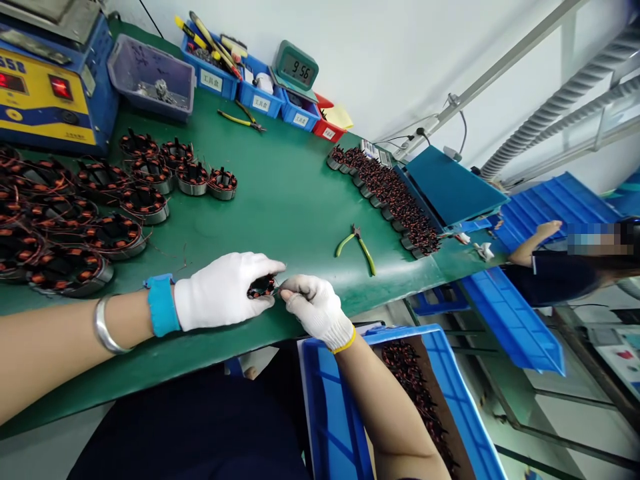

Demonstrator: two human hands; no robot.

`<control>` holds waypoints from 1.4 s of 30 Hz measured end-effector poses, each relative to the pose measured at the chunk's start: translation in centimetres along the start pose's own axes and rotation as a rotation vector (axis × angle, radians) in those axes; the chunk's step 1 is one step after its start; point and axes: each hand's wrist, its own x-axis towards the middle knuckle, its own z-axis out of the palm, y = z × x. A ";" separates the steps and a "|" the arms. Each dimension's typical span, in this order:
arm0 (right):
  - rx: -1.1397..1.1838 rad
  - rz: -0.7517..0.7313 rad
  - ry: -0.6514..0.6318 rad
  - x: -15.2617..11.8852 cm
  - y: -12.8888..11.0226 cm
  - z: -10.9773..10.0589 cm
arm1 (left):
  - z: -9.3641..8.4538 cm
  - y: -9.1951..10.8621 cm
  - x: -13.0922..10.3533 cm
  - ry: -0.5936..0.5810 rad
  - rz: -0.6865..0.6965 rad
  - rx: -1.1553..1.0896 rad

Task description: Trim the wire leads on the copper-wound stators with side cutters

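Gloved hands (223,291) (321,308) at coil ring (263,287), near table edge (235,341), pliers (367,255) apart.

It was a single head cam, perched above and a bit behind the left hand (225,291) and right hand (318,308), aimed forward and down at the worktop (280,193). Both hands sat fairly near the lens. Pretty wide view: dark clothing (200,427) below the hands, wall (390,53) well beyond them. Kinda tilted too, so the worktop's front edge climbed past the right hand.
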 end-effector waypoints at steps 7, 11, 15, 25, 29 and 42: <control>0.117 0.058 -0.018 -0.3 0.3 -0.2 | -0.1 0.6 0.4 -0.055 0.062 0.045; 0.248 0.151 -0.047 -0.6 0.6 -0.6 | 0.5 0.6 0.2 -0.023 0.082 0.078; 0.123 0.160 -0.046 -1.6 0.8 -1.3 | 1.0 0.5 0.0 -0.010 0.088 0.100; 0.075 0.052 -0.328 1.2 -0.5 -3.0 | 0.8 0.8 0.1 -0.020 0.101 0.086; 0.089 0.102 -0.305 2.1 -0.9 -1.2 | 0.6 0.9 0.2 -0.027 0.052 0.091; 0.348 0.234 -0.386 2.7 -0.5 -1.1 | 0.8 1.0 -0.1 0.017 0.047 0.015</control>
